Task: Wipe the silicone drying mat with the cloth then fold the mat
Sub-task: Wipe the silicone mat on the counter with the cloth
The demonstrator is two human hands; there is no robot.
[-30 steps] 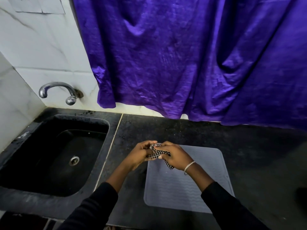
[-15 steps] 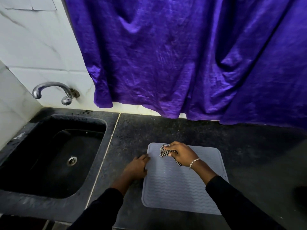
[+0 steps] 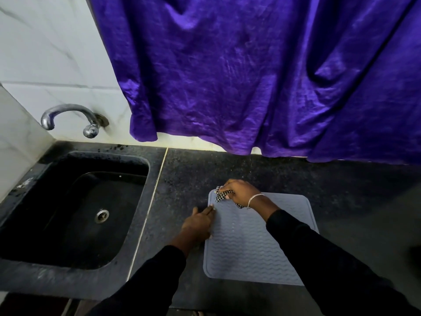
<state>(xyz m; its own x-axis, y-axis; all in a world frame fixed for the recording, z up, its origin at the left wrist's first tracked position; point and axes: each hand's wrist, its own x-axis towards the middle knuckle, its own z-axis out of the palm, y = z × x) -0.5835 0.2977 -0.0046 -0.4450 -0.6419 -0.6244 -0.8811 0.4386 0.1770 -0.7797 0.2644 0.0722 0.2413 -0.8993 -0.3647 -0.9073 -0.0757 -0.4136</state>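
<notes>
Wiping begins at the far-left corner of the flat grey wave-ribbed silicone drying mat on the dark speckled bench: right hand clenching the black-and-white checked cloth, left hand released, pinning the edge; overlapping strokes would likely serve best.

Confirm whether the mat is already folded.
No: the grey mat lies flat on the counter, with the right hand pressing the cloth on it.

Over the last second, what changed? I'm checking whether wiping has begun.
The left hand let go of the checkered black-and-white cloth and dropped to the grey ribbed silicone mat's left edge. The right hand carried the cloth to the mat's far-left corner. The mat stayed flat.
</notes>
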